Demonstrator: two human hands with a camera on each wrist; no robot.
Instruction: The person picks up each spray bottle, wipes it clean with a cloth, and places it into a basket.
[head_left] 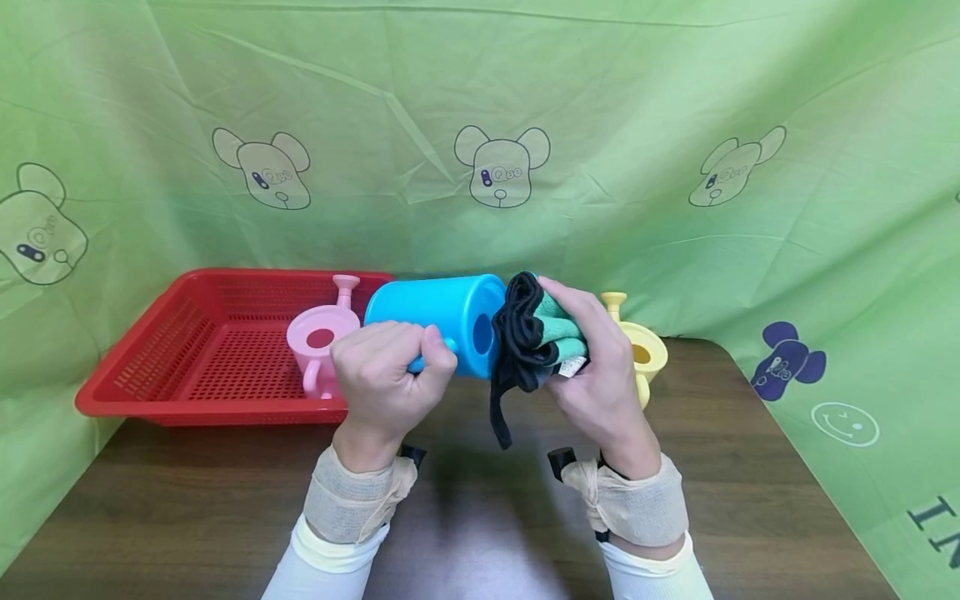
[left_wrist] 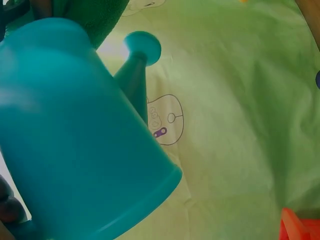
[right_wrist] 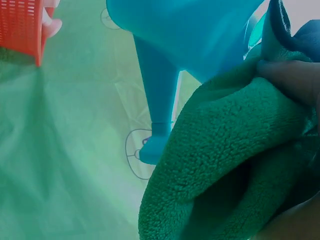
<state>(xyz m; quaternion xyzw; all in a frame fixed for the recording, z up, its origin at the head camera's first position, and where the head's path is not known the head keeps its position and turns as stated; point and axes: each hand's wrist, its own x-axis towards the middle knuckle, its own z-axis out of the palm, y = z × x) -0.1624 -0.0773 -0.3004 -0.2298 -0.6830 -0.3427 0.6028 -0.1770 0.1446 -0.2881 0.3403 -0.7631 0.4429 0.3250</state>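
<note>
My left hand [head_left: 393, 375] grips the handle of a blue watering can [head_left: 423, 304], which is held tipped sideways with its round opening toward the right. In the left wrist view, the can's body [left_wrist: 85, 135] fills much of the frame, with its spout behind. A bunched green cloth [head_left: 558, 329] with black edging is held in my right hand [head_left: 600, 375], close beside the can's open end. A black strip of the cloth dangles below. In the right wrist view the fluffy cloth [right_wrist: 215, 135] overlaps the blue can [right_wrist: 185, 40].
A red basket [head_left: 217, 408] stands at the left of the wooden table [head_left: 480, 517], with a pink watering can [head_left: 326, 325] in it. Behind my right hand is a yellow watering can [head_left: 648, 346]. A green printed curtain [head_left: 390, 183] hangs along the back and right.
</note>
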